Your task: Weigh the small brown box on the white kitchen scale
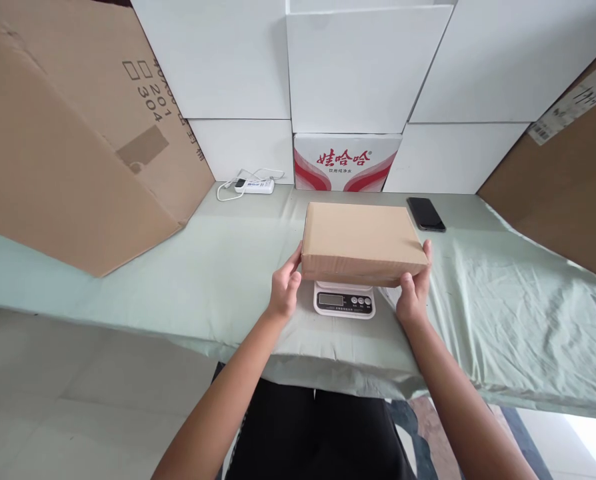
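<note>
A flat brown cardboard box (361, 240) rests on a small white digital scale (345, 300) in the middle of the table. My left hand (285, 285) grips the box's near left corner. My right hand (414, 290) grips its near right corner. Most of the scale is hidden under the box; only its front panel with display and buttons shows.
The table is covered by a pale green cloth (218, 267). A black phone (425, 214) lies behind the box on the right. A white power strip (254, 185) lies at the back left. Large brown cartons (68, 127) lean at both sides; white boxes (361, 67) stack behind.
</note>
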{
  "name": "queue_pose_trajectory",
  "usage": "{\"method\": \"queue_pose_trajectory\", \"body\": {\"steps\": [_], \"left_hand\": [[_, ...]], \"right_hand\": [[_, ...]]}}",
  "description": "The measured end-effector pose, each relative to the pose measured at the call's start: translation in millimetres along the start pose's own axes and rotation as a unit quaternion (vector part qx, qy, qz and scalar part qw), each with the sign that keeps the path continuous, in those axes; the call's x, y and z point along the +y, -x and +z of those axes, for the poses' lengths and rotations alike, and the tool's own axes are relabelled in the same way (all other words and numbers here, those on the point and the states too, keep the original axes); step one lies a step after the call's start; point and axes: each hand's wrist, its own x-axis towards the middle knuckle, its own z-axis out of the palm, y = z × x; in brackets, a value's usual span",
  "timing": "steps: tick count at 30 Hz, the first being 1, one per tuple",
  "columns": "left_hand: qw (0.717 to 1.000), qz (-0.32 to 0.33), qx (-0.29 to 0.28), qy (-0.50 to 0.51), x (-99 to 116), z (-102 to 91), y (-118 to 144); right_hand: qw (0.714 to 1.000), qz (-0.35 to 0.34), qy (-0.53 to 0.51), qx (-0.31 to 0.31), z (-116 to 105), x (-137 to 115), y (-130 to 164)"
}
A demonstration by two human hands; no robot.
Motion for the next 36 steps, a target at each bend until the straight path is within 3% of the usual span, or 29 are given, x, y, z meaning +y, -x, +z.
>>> {"method": "queue_pose_trajectory", "body": {"steps": [11, 16, 23, 36], "left_hand": [[1.0, -0.006, 0.02, 0.002, -4, -3.5, -1], [1.0, -0.02, -0.016, 0.006, 0, -2.2, -1], [1.0, -0.02, -0.011, 0.003, -3, -2.8, 2], [0.999, -0.024, -0.02, 0.011, 4, -1.6, 1]], "right_hand": [[0.998, -0.038, 0.015, 0.038, -5, -4, -6], [0.999, -0.016, 0.022, 0.027, -3, -5, -5], [1.0, -0.005, -0.009, 0.015, -4, 3, -6], [0.999, -0.028, 0.012, 0.044, -2, -10, -5]]}}
